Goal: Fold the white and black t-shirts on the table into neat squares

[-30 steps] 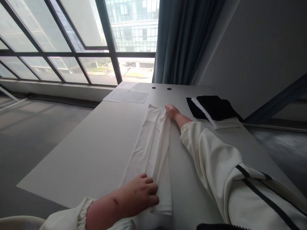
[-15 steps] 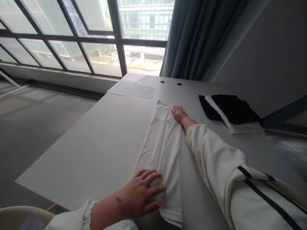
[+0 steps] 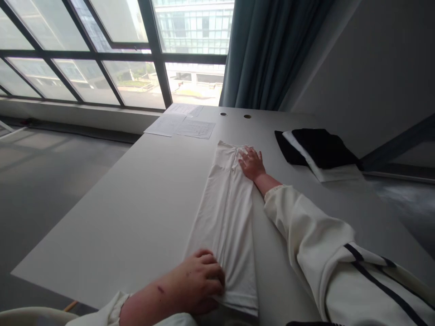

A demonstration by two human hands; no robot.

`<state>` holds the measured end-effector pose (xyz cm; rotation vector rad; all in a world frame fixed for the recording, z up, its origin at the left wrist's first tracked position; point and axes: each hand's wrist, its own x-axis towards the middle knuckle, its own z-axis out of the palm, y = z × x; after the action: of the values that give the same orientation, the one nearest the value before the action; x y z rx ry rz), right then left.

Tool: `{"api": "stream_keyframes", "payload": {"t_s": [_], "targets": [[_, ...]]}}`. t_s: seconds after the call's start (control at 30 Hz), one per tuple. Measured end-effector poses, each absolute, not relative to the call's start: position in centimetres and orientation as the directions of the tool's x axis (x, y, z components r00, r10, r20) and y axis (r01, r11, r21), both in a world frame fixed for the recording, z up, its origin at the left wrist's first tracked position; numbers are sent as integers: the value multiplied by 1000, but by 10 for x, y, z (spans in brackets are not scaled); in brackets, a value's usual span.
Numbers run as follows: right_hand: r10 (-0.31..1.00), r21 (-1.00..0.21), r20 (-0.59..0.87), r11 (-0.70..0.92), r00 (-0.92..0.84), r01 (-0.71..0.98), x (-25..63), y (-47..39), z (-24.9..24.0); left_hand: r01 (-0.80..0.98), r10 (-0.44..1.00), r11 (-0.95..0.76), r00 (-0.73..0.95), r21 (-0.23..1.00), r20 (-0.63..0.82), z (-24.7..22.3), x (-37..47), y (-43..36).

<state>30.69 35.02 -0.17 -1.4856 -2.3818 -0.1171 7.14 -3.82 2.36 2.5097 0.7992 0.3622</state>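
A lightly creased white cloth garment (image 3: 234,217), a long strip, lies at lower centre, its long axis near vertical in frame. Well apart, the spread right hand (image 3: 251,164) rests on its upper end; the curled left hand (image 3: 204,280) hides its lower left edge, grip unclear.

We can read no text: the sheets of paper (image 3: 194,129) at the far left corner of the table (image 3: 136,203) bear marks too faint for us.

Right arm (image 3: 268,184) outstretched, right hand (image 3: 252,165) palm down, splayed; left hand (image 3: 205,280) closer in, curled.
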Motion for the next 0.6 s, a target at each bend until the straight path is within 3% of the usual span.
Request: {"api": "stream_keyframes", "payload": {"t_s": [0.1, 0.2, 0.4, 0.5, 0.6], "targets": [[810, -194, 406, 528, -422, 826, 332, 281, -4, 486, 601, -719, 794, 496, 93, 20, 69, -43], [722, -286, 409, 682, -558, 673, 356, 199, -4, 475, 583, -740, 806, 476, 102, 19, 66, -47], [483, -384, 148, 832, -863, 400, 357, 34, 6, 555, 636, -744, 759, 372, 139, 18, 66, -57], [487, -416, 78, 809, -870, 415, 348, -15, 9, 626, 684, -724, 707, 289, 182, 10, 71, -59], [531, -414, 100, 791, -842, 450, 343, -34, 5, 672, 712, -701, 674, 239, 194, 4, 79, -58]]}}
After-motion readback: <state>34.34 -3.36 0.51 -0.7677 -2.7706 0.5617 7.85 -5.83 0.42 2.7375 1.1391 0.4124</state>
